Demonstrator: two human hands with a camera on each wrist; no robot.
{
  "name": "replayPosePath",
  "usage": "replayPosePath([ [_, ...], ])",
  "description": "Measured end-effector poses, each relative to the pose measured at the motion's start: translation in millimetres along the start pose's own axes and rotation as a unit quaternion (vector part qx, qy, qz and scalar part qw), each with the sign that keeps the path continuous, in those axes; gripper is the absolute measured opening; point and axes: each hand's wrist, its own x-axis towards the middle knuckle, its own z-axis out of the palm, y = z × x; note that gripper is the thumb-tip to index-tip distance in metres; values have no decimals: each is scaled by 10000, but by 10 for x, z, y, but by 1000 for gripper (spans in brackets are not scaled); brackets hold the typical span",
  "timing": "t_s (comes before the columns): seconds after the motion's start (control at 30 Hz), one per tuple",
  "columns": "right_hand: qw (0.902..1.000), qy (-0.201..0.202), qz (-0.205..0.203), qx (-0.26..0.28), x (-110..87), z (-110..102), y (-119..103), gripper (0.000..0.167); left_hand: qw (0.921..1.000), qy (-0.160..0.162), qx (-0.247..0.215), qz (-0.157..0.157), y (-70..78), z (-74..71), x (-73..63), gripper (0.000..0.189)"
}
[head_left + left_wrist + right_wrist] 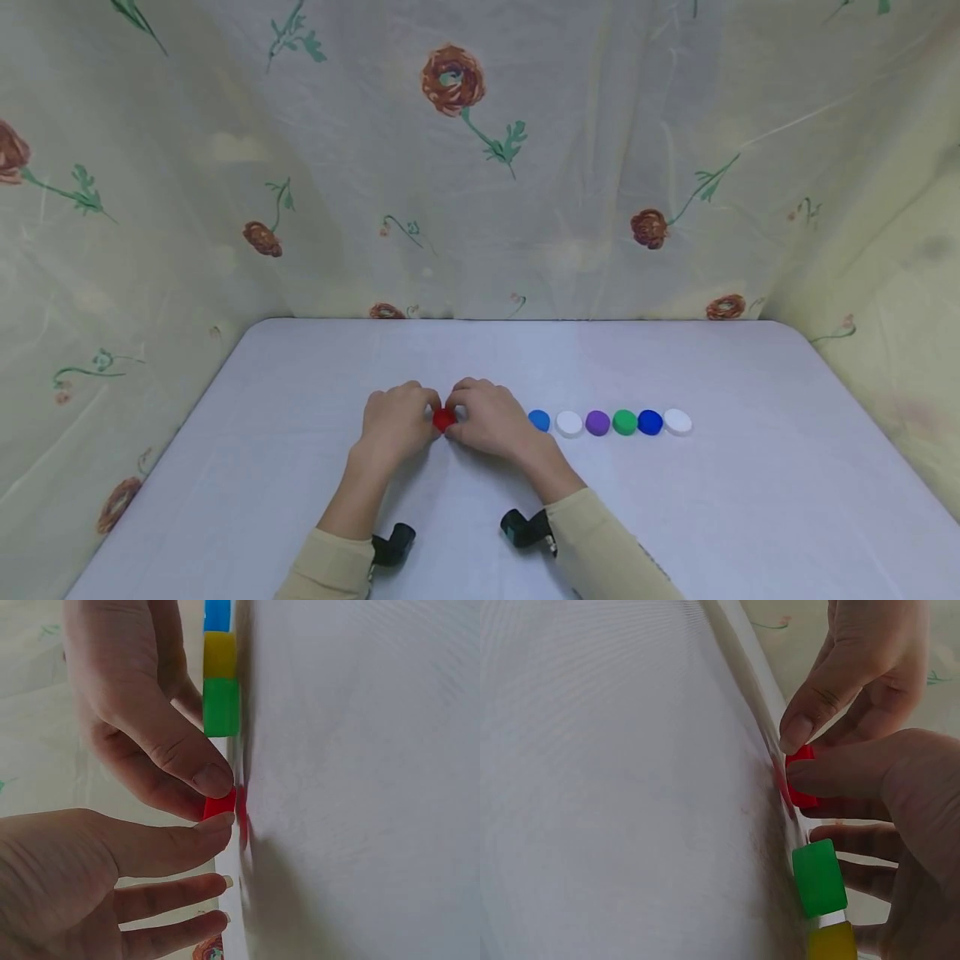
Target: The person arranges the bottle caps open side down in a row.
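Observation:
A red bottle cap [443, 420] is between both hands, at or just above the white tabletop. My left hand [400, 422] pinches it from the left side, the thumb showing on its near face in the left wrist view. From the other side my right hand [489, 417] grips the same cap with its thumb and fingers. Close by the right hand stand a green cap [819, 877] and a yellow cap [831, 941], which that hand hides in the head view. A light blue cap [538, 420] shows just past the right hand.
The row continues rightward with a white cap [569, 424], a purple cap [597, 423], a green cap [625, 422], a dark blue cap [650, 422] and another white cap [678, 422]. A flowered curtain [555, 208] hangs behind the table [225, 467].

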Motion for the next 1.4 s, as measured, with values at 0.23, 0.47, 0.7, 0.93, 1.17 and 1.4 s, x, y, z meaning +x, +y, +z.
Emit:
replayPosePath([
  [0.23,9987,-89,170,468,-19,-36,28,29,9998,182,-60,104,-3,-16,-2,20],
  [0.47,9938,-171,356,1041,-9,-54,28,25,9992,302,-86,248,2,-12,13,18],
  [0.7,9902,-159,443,1312,1,-71,47,20,9985,434,-28,346,-10,-14,24,13],
  [0.93,9866,-75,432,1571,9,-92,70,22,9972,603,81,441,2,-22,15,11],
  [1.17,9907,25,366,1311,10,-104,79,19,9971,651,168,364,13,-24,1,15],
  [1.4,9971,687,-311,137,10,-86,88,15,9978,575,105,312,0,-12,12,16],
])
